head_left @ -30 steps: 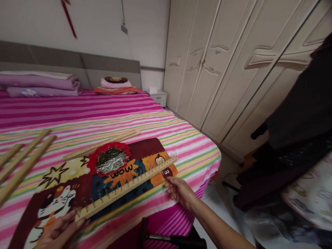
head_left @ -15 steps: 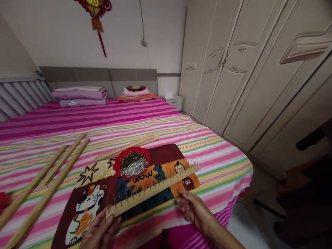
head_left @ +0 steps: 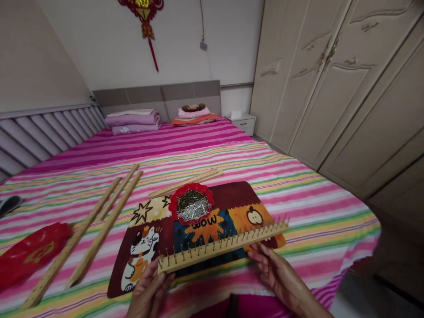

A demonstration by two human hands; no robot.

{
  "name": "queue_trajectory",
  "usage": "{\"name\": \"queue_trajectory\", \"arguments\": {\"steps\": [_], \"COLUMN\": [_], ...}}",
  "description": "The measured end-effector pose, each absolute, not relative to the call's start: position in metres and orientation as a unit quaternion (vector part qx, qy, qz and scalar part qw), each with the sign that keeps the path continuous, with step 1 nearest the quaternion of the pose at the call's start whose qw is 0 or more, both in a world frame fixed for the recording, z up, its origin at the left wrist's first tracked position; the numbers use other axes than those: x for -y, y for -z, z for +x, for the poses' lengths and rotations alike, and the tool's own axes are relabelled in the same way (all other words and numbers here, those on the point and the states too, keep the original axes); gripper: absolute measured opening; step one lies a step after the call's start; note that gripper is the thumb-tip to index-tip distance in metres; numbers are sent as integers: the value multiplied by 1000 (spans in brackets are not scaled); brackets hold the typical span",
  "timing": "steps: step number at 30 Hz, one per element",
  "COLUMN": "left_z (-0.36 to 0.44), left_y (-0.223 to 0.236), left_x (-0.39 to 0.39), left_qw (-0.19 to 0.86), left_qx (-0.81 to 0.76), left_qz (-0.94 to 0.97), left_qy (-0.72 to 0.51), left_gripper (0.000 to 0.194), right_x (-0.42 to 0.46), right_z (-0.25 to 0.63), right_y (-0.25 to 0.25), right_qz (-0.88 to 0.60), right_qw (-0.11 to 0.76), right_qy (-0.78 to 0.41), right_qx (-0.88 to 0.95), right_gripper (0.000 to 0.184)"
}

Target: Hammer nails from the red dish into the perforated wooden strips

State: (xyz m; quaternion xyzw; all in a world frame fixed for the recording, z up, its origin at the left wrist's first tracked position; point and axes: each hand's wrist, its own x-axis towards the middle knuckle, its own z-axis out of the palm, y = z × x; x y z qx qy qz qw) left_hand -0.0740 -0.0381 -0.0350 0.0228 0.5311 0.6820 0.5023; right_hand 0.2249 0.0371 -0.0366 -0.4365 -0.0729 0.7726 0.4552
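Head view: a wooden strip (head_left: 218,249) set with a row of nails is held at lower centre, tilted up toward the right, over the near part of a printed mat (head_left: 233,194). The left hand (head_left: 149,289) pinches the strip's left end between thumb and fingers. The right hand (head_left: 276,267) sits just below the strip's right half, fingers loosely curled; contact cannot be confirmed.

Edges: the strip's right end reaches slightly past the mat's right edge. Striped cloth (head_left: 311,198) extends from there to the bed's edge at lower right, giving lateral room. On the left, three loose wooden bars (head_left: 107,228) lie at a slant, apart from the mat. Another wooden piece (head_left: 185,182) lies behind the mat's far edge, near the dish.

Containers: a red scalloped dish (head_left: 172,206) stands on the mat at centre, holding a heap of loose nails (head_left: 194,205), darker toward the back, silvery toward the front. A red plate (head_left: 16,260) with a yellow mark, blurred and cut by the frame, is at lower left.
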Motion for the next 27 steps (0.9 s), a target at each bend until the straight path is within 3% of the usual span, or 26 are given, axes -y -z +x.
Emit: {"name": "queue_trajectory", "arguments": {"steps": [5,17,23,27], "left_z": [-74,-70,-99,-153], "left_y": [34,36,9,-10], "left_x": [40,22,-3,-55], "left_qw": [520,534,570,439], "left_qx": [-544,-529,-560,-687], "left_qz": [18,116,252,335], "left_qy": [-658,-649,-546,-471], "left_gripper": [61,48,57,39], "right_x": [-38,-53,-69,-73], "right_z": [218,226,238,250], "right_y": [36,41,48,51], "right_qz": [-437,-473,-467,-490], "right_qw": [504,505,530,530], "right_qy": [-742,-719,-707,-691], "right_qx": [70,59,39,-29], "right_gripper": [39,41,36,37]}}
